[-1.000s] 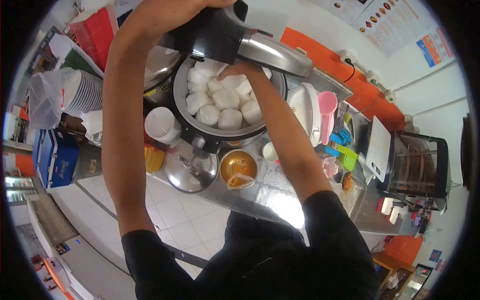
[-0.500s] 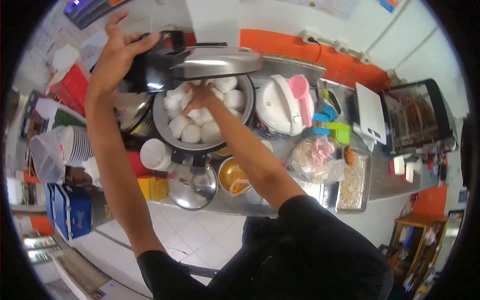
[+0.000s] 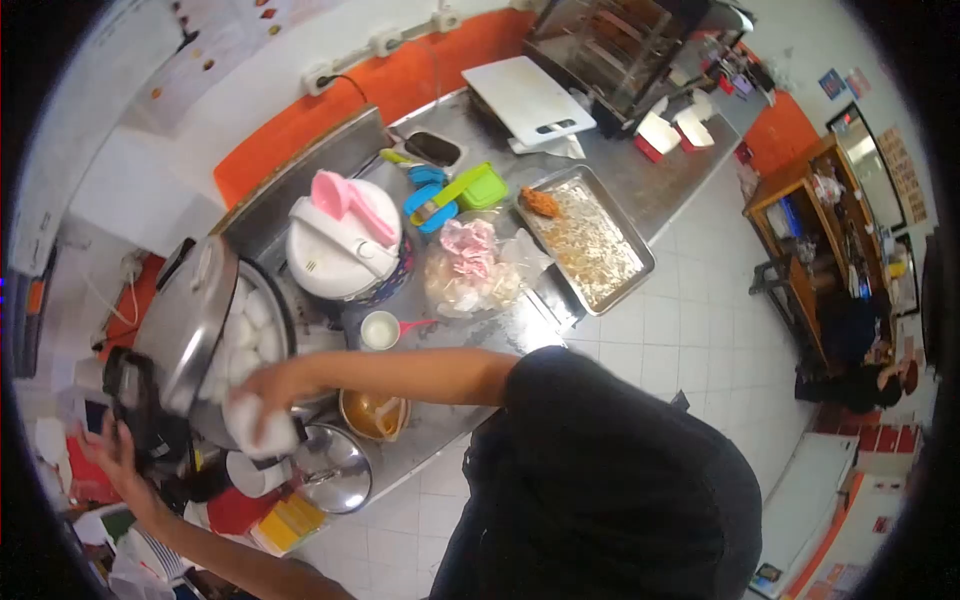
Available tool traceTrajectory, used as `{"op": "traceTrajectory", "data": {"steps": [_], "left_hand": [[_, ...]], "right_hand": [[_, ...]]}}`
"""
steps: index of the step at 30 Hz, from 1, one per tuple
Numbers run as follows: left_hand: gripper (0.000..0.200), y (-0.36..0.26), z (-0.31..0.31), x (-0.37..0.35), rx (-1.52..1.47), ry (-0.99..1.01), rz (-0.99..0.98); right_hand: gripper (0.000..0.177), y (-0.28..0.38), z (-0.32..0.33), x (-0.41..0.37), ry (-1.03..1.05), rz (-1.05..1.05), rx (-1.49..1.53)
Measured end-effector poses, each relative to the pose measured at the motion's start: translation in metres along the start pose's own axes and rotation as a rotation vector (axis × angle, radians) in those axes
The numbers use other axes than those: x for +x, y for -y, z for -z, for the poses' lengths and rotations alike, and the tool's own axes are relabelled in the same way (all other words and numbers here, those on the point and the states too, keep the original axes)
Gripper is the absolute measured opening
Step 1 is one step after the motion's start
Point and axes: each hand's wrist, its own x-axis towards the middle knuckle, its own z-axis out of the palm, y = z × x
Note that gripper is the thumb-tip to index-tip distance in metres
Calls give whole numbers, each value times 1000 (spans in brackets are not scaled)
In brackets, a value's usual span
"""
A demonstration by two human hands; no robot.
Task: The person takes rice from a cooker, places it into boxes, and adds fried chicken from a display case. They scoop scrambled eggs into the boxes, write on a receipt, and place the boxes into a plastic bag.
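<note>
My right hand [image 3: 278, 385], blurred by motion, is closed on a white round bundle [image 3: 262, 428] over the front rim of a large cooker. More white round bundles [image 3: 243, 330] sit inside the cooker [image 3: 286, 310]. Its silver lid [image 3: 190, 325] stands raised, tilted over the opening. My left hand [image 3: 118, 465] is beside the lid's black latch [image 3: 150, 400], fingers spread, the thumb side right at the black plastic. A white cup [image 3: 258, 474] and a round metal pot lid [image 3: 335, 470] lie just below my right hand.
On the steel counter stand a white lidded container [image 3: 335, 265] with a pink scoop [image 3: 350, 205], a bag of pink and pale items [image 3: 475, 265] and a tray of crumbs [image 3: 600, 250]. An orange-stained bowl [image 3: 372, 415] is near my right forearm. Far right, a person [image 3: 870, 385] is visible.
My right hand has come out from among the bundles with one in its grasp. The view has swung right. My left hand stays by the raised lid, fingers now spread wider.
</note>
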Motion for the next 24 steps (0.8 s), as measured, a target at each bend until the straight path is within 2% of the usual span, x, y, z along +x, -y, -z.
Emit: {"op": "traceTrajectory", "data": {"steps": [1,2,3,4,5,7,8,9,10,12,13,15,17,19,20,22,23,24], "left_hand": [[73,35,10,-23,53,58,-94],[77,63,14,-35,114,118,-189],[78,42,-11,-57,-11,14,-90],[80,22,-38,-82,-137,-88,13],[78,34,-49,-95,-209,-106,59],[77,72,-62,-124,-277,-114,108],[78,100,-66,-129,-302,-129,65],[80,126,-67,-132,-326,-146,22],[80,151,-69,-133,-326,-143,22],[65,183,-79,-136,-358,-379,-64],[65,182,-92,-137,-361,-375,-69],[62,192,-93,-139,-142,-450,-53],[60,191,-112,-162,92,-542,-30],[57,175,-157,-170,304,-629,-22],[56,182,-165,-166,407,-661,-17],[54,155,-197,-187,622,-730,1],[53,146,-227,-203,738,-760,4],[51,110,-271,-227,861,-783,-1]], "right_hand": [[94,-26,-15,-16,54,-176,457],[84,-40,-25,-54,79,-31,584],[77,-26,-11,-104,119,-101,455],[72,-55,-23,-145,79,-61,635],[64,-60,-16,-190,57,-98,767],[57,-70,0,-283,-203,-347,983],[54,-75,12,-321,-294,-354,1021],[50,-80,28,-358,-397,-345,942],[49,-79,41,-394,-598,-403,999],[49,-90,73,-461,-840,-353,933],[50,-96,88,-492,-974,-354,947],[52,-109,123,-549,-1261,-320,923],[53,-121,169,-602,-1372,-263,913],[51,-153,219,-660,-1507,-212,835],[51,-175,246,-694,-1527,-228,772],[50,-214,305,-744,-1602,-248,586],[50,-234,329,-766,-1626,-260,513],[51,-285,363,-802,-1687,-366,377]]}}
